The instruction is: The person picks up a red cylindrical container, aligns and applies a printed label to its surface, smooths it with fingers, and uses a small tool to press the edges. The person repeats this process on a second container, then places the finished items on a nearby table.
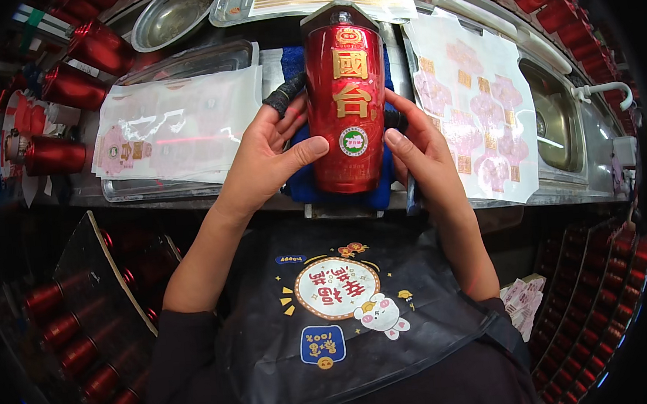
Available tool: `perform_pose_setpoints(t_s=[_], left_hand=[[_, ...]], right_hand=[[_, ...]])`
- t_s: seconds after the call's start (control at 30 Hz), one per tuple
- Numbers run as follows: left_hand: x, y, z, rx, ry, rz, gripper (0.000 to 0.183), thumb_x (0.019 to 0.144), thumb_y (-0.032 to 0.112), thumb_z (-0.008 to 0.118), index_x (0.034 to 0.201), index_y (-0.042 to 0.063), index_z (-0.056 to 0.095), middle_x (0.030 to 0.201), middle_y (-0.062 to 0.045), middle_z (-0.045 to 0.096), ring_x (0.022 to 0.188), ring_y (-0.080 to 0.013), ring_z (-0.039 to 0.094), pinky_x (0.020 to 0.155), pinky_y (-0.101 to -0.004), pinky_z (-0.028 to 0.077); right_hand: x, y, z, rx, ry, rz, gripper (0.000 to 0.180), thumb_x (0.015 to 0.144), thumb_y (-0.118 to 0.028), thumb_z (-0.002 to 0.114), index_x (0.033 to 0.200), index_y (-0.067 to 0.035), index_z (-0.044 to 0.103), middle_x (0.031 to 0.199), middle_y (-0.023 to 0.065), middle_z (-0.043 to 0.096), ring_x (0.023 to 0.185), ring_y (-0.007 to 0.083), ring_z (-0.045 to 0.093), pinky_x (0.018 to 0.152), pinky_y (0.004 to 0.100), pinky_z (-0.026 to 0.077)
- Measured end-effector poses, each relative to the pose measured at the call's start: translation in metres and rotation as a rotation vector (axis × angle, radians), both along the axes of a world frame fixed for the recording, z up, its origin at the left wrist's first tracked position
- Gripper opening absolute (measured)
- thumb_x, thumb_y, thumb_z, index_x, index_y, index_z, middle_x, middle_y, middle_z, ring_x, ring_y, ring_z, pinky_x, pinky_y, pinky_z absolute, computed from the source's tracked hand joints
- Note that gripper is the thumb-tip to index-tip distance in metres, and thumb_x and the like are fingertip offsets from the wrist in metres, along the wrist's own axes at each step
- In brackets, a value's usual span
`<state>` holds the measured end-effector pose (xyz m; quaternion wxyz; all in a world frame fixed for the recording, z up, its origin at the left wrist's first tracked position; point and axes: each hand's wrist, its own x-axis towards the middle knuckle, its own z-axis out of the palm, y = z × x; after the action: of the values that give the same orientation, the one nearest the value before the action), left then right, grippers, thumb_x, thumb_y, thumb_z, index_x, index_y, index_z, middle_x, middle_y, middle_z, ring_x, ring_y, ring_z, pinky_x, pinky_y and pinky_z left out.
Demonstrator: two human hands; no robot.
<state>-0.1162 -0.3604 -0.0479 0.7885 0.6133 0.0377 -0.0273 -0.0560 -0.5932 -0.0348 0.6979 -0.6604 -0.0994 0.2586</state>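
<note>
A glossy red bottle lies in front of me, its base towards me and its neck pointing away. It bears large gold characters and a round green-and-white emblem low down. My left hand holds its left side, thumb on the front near the emblem. On the opposite side my right hand grips it, thumb at the edge and fingers partly hidden behind. Dark finger covers wrap a finger of each hand. Beneath the bottle is a blue cloth on a metal support.
Left are decal sheets over a metal tray, and a metal bowl. A sheet of pink and gold decals lies right, beside a sink with a tap. Red bottles fill racks around the worktop.
</note>
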Motion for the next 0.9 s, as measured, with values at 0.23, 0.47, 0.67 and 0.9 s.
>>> perform_pose_setpoints(t_s=[0.23, 0.47, 0.67, 0.9], left_hand=[[0.001, -0.002, 0.0, -0.001, -0.012, 0.002, 0.087, 0.083, 0.014, 0.085, 0.151, -0.002, 0.034, 0.153, -0.022, 0.043, 0.144, -0.0285, 0.041, 0.122, -0.0424, 0.029], [0.001, -0.001, -0.002, -0.004, 0.001, -0.001, 0.09, 0.082, 0.016, 0.086, 0.152, -0.002, 0.032, 0.154, -0.022, 0.042, 0.144, -0.0292, 0.041, 0.122, -0.0427, 0.029], [0.0, 0.001, -0.002, 0.025, 0.024, 0.0, 0.092, 0.082, 0.017, 0.086, 0.153, -0.002, 0.031, 0.155, -0.023, 0.04, 0.145, -0.0297, 0.039, 0.122, -0.043, 0.028], [0.001, -0.003, 0.009, 0.042, 0.032, 0.028, 0.094, 0.082, 0.023, 0.087, 0.151, -0.005, 0.03, 0.154, -0.027, 0.039, 0.146, -0.0311, 0.037, 0.122, -0.0431, 0.026]], right_hand=[[-0.005, 0.001, 0.003, 0.065, 0.03, 0.03, 0.07, 0.096, -0.014, 0.069, 0.155, 0.0, 0.033, 0.15, 0.0174, 0.043, 0.117, 0.0172, 0.06, 0.094, 0.0286, 0.053], [-0.005, 0.001, 0.004, 0.064, 0.029, 0.031, 0.07, 0.096, -0.013, 0.069, 0.154, 0.001, 0.032, 0.15, 0.0176, 0.042, 0.119, 0.0187, 0.06, 0.096, 0.0298, 0.053], [-0.004, 0.002, 0.002, 0.073, 0.016, 0.035, 0.07, 0.096, -0.014, 0.069, 0.154, 0.001, 0.033, 0.15, 0.0173, 0.043, 0.118, 0.0186, 0.06, 0.096, 0.0304, 0.053], [0.015, -0.008, 0.008, 0.016, 0.116, -0.183, 0.047, 0.102, -0.03, 0.055, 0.138, 0.0, 0.055, 0.052, -0.0017, 0.05, 0.044, 0.0076, 0.045, 0.049, 0.0218, 0.041]])
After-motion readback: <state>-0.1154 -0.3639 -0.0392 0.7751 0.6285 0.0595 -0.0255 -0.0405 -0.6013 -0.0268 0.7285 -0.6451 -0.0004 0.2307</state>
